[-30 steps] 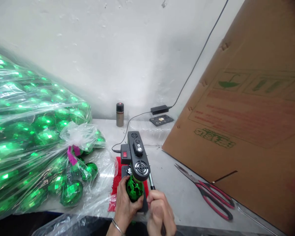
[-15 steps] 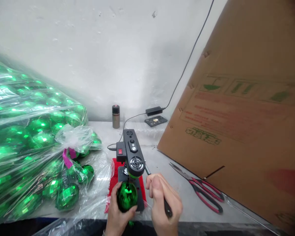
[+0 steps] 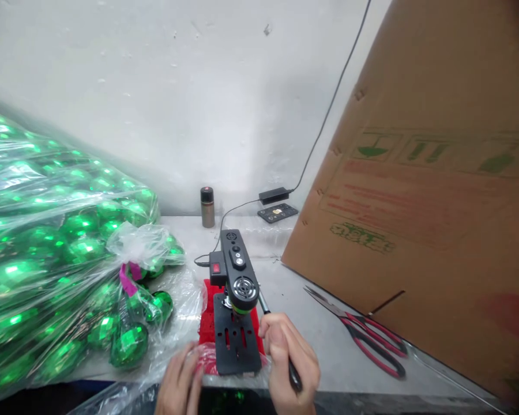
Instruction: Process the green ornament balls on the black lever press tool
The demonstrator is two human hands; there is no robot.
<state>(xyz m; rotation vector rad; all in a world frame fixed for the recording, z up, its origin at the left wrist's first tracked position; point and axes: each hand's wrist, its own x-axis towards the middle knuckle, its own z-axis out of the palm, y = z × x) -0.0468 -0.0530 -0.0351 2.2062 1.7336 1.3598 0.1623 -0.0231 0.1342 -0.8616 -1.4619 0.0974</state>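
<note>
Black and round-ended, the long machine head [image 3: 239,268] with ringed vents is being held up above a flat, black, slotted base plate [image 3: 239,361], near the front edge of the pale grey tabletop [image 3: 281,288]. At its right side, a slim metal lever with a black grip [image 3: 294,377] is being grasped by the right hand [image 3: 290,362], the fingers curling closely around it. Control is probably being served best by an even, unhurried pull, with the wrist being lined up behind the grip. Beside the plate, the left hand [image 3: 178,380] is being held low at the table edge, fingers close together, near crumpled clear plastic film [image 3: 188,314]; whether anything is being held in it cannot be told, the palm being hidden. While the lever is being moved, fingertips should be staying out from under the head, and the loose film is best being tucked aside, since it could be caught. The textured red sheet [image 3: 207,329] beneath the plate should be lying flat, so that slipping is being avoided. At the left, shiny green faceted balls [image 3: 130,346] are being contained in clear plastic.
</note>
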